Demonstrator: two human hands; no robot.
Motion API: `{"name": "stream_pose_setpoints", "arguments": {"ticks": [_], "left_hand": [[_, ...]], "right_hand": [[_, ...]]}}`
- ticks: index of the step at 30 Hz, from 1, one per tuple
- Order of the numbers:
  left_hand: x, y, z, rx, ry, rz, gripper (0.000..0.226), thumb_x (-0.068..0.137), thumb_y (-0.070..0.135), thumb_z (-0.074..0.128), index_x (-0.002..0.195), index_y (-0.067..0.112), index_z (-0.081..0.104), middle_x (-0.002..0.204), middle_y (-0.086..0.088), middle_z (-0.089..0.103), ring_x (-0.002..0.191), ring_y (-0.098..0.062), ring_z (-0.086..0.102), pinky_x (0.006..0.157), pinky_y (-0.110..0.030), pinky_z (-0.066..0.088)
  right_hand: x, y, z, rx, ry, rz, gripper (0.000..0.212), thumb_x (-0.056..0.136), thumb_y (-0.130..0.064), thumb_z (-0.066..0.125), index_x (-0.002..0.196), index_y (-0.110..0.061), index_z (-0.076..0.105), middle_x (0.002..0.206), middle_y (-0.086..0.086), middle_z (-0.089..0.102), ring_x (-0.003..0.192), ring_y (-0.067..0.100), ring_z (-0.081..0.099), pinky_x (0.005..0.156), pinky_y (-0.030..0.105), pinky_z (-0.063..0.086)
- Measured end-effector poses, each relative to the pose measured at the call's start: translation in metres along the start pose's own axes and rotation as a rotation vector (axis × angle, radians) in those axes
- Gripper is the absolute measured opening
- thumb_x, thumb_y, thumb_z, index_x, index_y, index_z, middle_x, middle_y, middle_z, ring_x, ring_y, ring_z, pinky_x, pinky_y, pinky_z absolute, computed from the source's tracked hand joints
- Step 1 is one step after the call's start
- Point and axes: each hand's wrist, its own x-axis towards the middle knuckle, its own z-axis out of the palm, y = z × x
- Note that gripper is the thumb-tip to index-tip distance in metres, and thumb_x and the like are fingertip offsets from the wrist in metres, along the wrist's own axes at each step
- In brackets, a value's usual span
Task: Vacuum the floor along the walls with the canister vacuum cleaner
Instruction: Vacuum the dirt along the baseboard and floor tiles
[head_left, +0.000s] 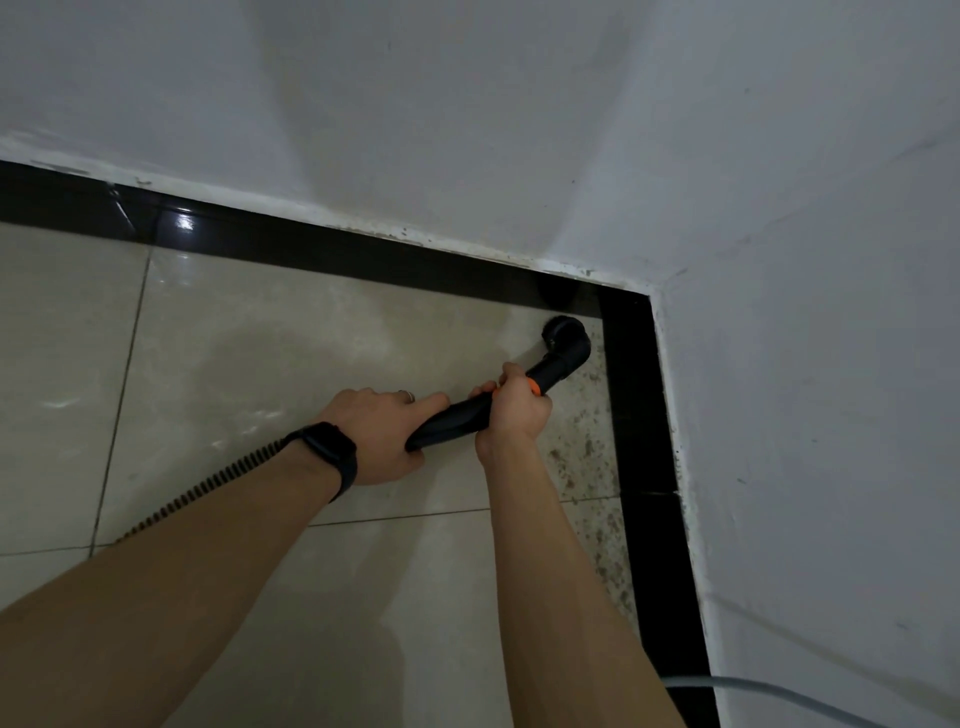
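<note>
A black vacuum wand (457, 415) with an orange ring points into the room corner. Its round brush nozzle (563, 338) sits on the beige tile floor (249, 353) right at the black baseboard (631, 395). My left hand (382, 436), with a dark watch on the wrist, grips the wand's rear end. My right hand (514, 410) grips the wand further forward, by the orange ring. A ribbed black hose (208, 483) trails from behind my left wrist toward the lower left. The canister itself is out of view.
Two white walls (519, 130) meet at the corner at the upper right. Dark specks of dirt (587, 467) lie along the right baseboard. A grey cable (779, 696) runs across the lower right by the wall.
</note>
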Motion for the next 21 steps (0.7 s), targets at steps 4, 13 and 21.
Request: {"name": "stream_pose_setpoints", "arguments": {"ticks": [4,13,21], "left_hand": [[0.009,0.001,0.000,-0.022,-0.014,0.004,0.047,0.086,0.044,0.053,0.126,0.042,0.029,0.096,0.006,0.056,0.065,-0.019,0.048,0.056,-0.027,0.036],[0.028,0.006,0.000,-0.066,-0.008,0.021,0.048,0.088,0.041,0.053,0.131,0.044,0.031,0.095,0.006,0.052,0.079,-0.019,0.057,0.057,-0.027,0.039],[0.046,0.003,-0.002,0.015,0.040,0.060,0.050,0.090,0.042,0.053,0.136,0.043,0.031,0.108,0.001,0.057,0.099,-0.023,0.055,0.077,-0.034,0.036]], "right_hand": [[0.005,-0.002,-0.003,0.033,0.019,0.002,0.021,0.096,-0.007,0.063,0.111,-0.009,0.049,0.065,0.007,0.052,0.038,0.012,0.053,0.046,0.026,0.051],[0.013,-0.009,-0.006,0.070,0.091,-0.015,0.017,0.097,-0.008,0.062,0.107,-0.010,0.049,0.065,0.006,0.055,0.039,0.011,0.054,0.046,0.025,0.051],[0.028,-0.010,-0.001,0.066,0.214,-0.055,0.027,0.098,-0.013,0.060,0.122,-0.002,0.056,0.067,0.009,0.060,0.040,0.013,0.056,0.047,0.025,0.050]]}}
